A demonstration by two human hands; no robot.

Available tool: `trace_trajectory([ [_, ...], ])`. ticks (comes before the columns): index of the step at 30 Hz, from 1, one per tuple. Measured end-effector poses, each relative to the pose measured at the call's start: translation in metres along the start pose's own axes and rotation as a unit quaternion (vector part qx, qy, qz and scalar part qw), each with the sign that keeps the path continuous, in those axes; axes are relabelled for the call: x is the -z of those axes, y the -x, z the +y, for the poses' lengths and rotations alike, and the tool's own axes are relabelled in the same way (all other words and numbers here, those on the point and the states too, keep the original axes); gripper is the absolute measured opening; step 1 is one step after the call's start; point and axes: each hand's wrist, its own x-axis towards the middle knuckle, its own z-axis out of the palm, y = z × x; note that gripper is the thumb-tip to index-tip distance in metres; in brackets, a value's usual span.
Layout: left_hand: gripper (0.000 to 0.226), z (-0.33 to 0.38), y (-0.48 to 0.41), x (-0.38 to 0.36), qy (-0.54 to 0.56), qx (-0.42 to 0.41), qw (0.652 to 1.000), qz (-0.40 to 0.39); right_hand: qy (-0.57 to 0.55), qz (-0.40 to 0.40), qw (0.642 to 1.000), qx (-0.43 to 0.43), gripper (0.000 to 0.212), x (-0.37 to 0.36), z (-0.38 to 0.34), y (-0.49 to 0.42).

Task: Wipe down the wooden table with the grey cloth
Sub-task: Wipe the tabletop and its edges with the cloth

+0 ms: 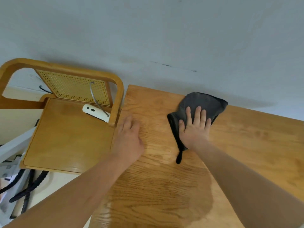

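Our right hand presses flat on the grey cloth; unwiped wooden table lies toward three o'clock; left hand rests open.

- The tabletop is cut off by the picture's right and near edges.
- The cloth is partly hidden under the right hand; its middle cannot be seen.
- The left hand is blurred, its fingertips smeared at the tabletop's left edge.
- A white device on the chair seat is partly hidden behind the chair's post; what it is cannot be told.
- The chair's frame is cut off at the left edge.
- Dark straps below the chair at the near left are tangled, partly cut off, and too unclear to name.
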Motion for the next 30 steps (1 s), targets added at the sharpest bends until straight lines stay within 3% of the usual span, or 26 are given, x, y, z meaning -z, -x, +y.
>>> trace_trajectory([
  [7, 0.049, 0.030, 0.073, -0.037, 0.058, 0.011, 0.998, -0.028, -0.006, -0.020, 0.991, 0.131, 0.069, -0.053, -0.012, 0.117],
  [10, 0.042, 0.051, 0.110, -0.049, 0.180, 0.115, 0.976, -0.036, -0.074, -0.027, 0.981, 0.175, 0.066, -0.050, 0.003, 0.151],
  [12, 0.035, 0.065, 0.133, -0.054, 0.310, 0.211, 0.926, -0.045, -0.179, -0.049, 0.971, 0.148, 0.058, -0.040, 0.016, 0.166],
  [14, 0.057, 0.077, 0.154, -0.061, 0.435, 0.283, 0.852, -0.067, -0.349, -0.130, 0.926, 0.067, 0.056, -0.025, 0.026, 0.177],
  [15, 0.063, 0.084, 0.165, -0.064, 0.471, 0.294, 0.827, -0.089, -0.436, -0.191, 0.879, 0.014, 0.055, -0.017, 0.030, 0.186],
  [17, 0.055, 0.098, 0.185, -0.070, 0.500, 0.275, 0.814, -0.111, -0.531, -0.282, 0.797, -0.054, 0.053, -0.006, 0.040, 0.206],
  [19, 0.043, 0.107, 0.202, -0.075, 0.506, 0.271, 0.815, -0.081, -0.571, -0.307, 0.758, -0.074, 0.052, -0.006, 0.047, 0.229],
  [22, 0.045, 0.105, 0.229, -0.074, 0.534, 0.266, 0.799, -0.073, -0.603, -0.334, 0.720, -0.073, 0.058, -0.013, 0.045, 0.254],
  [26, 0.043, 0.081, 0.269, -0.060, 0.546, 0.261, 0.796, -0.017, -0.597, -0.386, 0.702, -0.045, 0.065, -0.019, 0.018, 0.281],
  [30, 0.022, 0.053, 0.305, -0.031, 0.546, 0.273, 0.791, 0.044, -0.596, -0.404, 0.694, 0.018, 0.042, -0.015, -0.015, 0.303],
])
